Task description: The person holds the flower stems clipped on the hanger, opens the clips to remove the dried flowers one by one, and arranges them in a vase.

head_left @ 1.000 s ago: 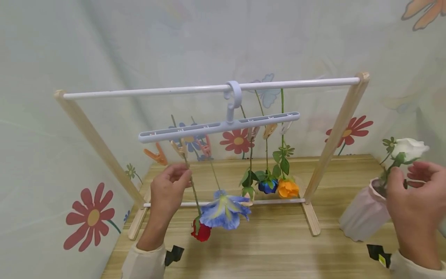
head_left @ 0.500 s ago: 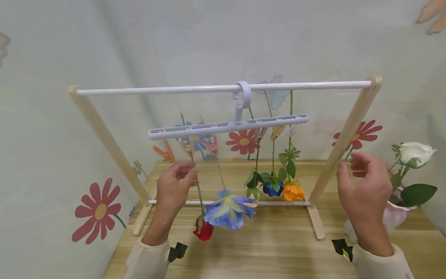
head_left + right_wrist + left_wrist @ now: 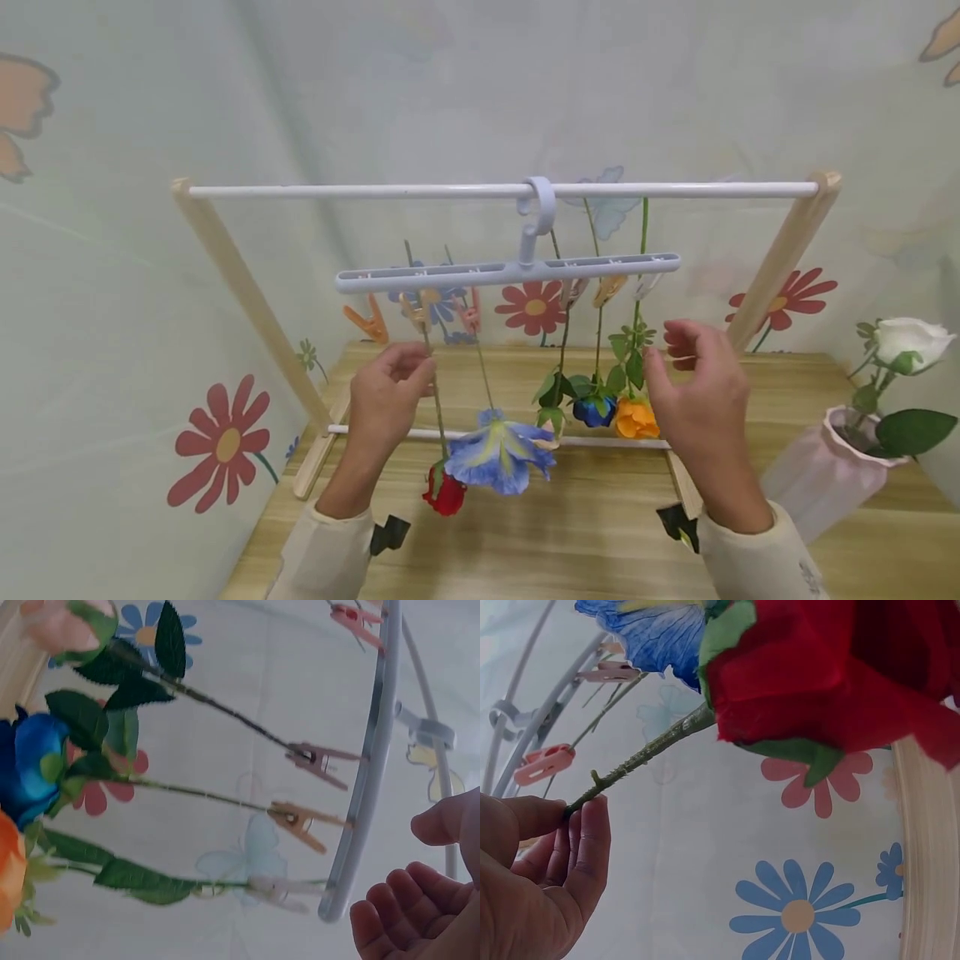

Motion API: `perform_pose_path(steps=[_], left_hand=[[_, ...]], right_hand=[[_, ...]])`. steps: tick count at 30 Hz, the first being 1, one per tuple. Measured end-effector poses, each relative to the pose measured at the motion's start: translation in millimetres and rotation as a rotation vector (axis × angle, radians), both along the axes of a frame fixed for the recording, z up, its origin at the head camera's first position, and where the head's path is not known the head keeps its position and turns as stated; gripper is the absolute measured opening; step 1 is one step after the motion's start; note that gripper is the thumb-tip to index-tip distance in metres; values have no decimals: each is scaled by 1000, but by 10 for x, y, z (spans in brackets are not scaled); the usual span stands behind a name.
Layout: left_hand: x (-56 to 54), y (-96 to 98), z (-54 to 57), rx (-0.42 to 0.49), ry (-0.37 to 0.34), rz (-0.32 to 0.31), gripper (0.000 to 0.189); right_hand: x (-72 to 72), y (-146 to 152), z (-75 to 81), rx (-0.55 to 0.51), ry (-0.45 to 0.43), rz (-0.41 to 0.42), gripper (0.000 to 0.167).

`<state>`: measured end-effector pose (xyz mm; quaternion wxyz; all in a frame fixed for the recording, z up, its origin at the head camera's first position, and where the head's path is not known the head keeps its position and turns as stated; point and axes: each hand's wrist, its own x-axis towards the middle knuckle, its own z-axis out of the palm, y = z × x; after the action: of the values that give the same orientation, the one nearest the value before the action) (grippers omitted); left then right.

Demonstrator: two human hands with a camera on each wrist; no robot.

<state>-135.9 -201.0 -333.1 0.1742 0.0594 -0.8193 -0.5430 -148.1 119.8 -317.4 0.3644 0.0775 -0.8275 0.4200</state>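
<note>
Five flowers are hung head-down from the clip hanger (image 3: 510, 272) on the rack (image 3: 502, 191). The red rose (image 3: 444, 492) stem (image 3: 641, 755) is pinched by the left hand (image 3: 390, 396) just below its clip (image 3: 414, 310). Nothing is held by the right hand (image 3: 701, 392); its fingers are loosely spread near the orange flower (image 3: 636, 419). The stem is best kept steady and drawn straight down while the clip is squeezed, so that the hanger is not tilted and the blue flower (image 3: 498, 454) beside it is not knocked.
</note>
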Motion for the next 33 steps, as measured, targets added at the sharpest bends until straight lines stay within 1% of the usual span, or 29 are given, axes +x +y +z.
perform_pose_path(steps=[5,9,16,20,25,27,30,33], left_hand=[[4,14,2,-26,-5,8,19],[11,18,1,-27,-13,10,19],[18,14,14,-20,-4,20,20],[13,6,20,-10,3,26,20],[7,4,11,-6,-1,24,20],[6,0,6,-12,-1,29,21],[-3,-10,-4,-1,10,31,22],[-15,-19,-14,23,29,14,23]], right_hand=[[2,-203,12,31,-20,58,32],[20,-380,36,46,-26,109,33],[11,-740,123,30,-40,267,35],[-1,-948,167,28,-29,338,32],[-18,-1191,209,30,23,389,26],[-15,-1295,228,40,39,407,27],[-3,-1464,265,53,43,431,30],[1,-1637,301,40,18,464,35]])
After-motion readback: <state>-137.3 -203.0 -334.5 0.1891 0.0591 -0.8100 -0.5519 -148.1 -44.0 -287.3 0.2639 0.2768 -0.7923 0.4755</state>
